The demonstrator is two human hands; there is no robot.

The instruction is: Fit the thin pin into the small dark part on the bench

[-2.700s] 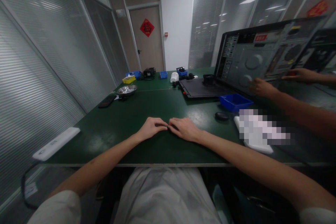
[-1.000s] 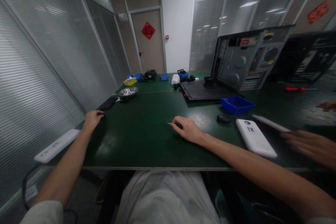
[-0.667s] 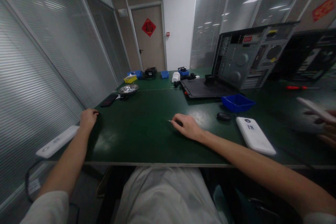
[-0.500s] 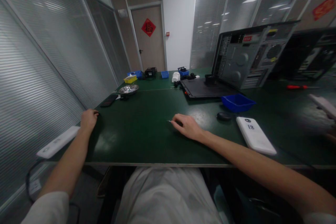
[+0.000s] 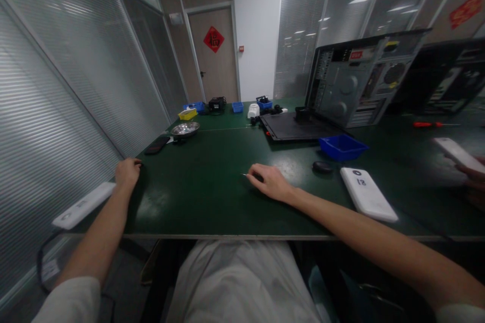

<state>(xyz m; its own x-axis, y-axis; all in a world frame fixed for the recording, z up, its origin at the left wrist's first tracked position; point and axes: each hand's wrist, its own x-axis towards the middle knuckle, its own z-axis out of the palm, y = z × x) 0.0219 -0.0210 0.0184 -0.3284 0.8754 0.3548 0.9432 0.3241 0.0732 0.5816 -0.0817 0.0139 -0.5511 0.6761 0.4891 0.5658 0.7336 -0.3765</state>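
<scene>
My right hand (image 5: 271,181) rests on the green table (image 5: 197,207), thumb and forefinger pinched together. From the pinch sticks out the tip of a small, thin, shiny piece (image 5: 243,175); its kind is too small to tell. At the table's left edge lies my left hand (image 5: 128,172), fingers curled, with a tiny dark spot at the fingertips that I cannot make out. A white, flat device (image 5: 85,204) is beside my left forearm. Right of my right hand are a black computer mouse (image 5: 322,167) and a white case marked 18 (image 5: 367,194).
An open computer case (image 5: 352,81) stands at the back right, its black side panel (image 5: 295,127) lying in front. Nearby are a blue tray (image 5: 343,147) and a red screwdriver (image 5: 428,124). A metal bowl (image 5: 185,129) and a phone (image 5: 157,145) lie back left. Another person's hand (image 5: 472,174) is at right.
At the far right, the other person's hand and the white flat object it holds have moved left and show more sharply. Both my hands stay where they were.
</scene>
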